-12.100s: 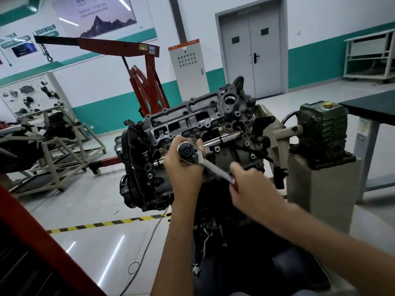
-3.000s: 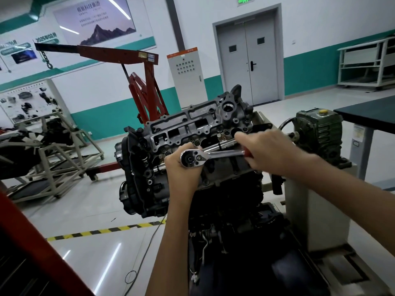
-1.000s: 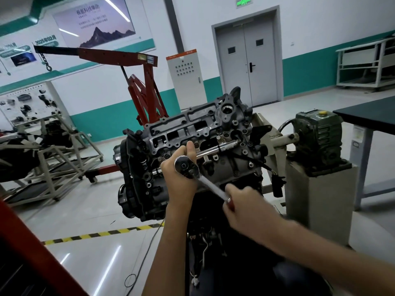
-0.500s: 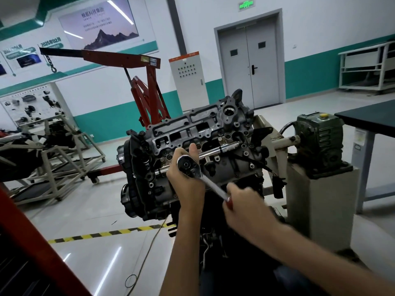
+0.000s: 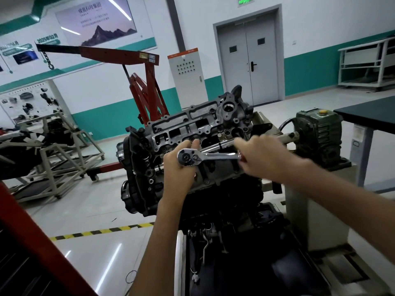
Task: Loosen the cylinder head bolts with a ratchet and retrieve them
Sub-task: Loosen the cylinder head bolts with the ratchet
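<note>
Mid-loosening, by the look of it. Gripping the round head of the chrome steel ratchet (image 5: 205, 156) with the left hand (image 5: 179, 170), fingers curled behind it, pressing it onto the grey cast-aluminium cylinder head (image 5: 192, 122). Clasping the red-ended handle, level and pointing right, in the blurred right hand (image 5: 264, 154). Cannot see the bolt, hidden under the ratchet's head. Next, probably: swing the handle through another arc, keeping the drive square. No sign of a tray or box for retrieved bolts.

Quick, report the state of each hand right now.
Left hand: closed around the head end of the ratchet.
Right hand: closed on the ratchet's handle; it looks blurred.
</note>
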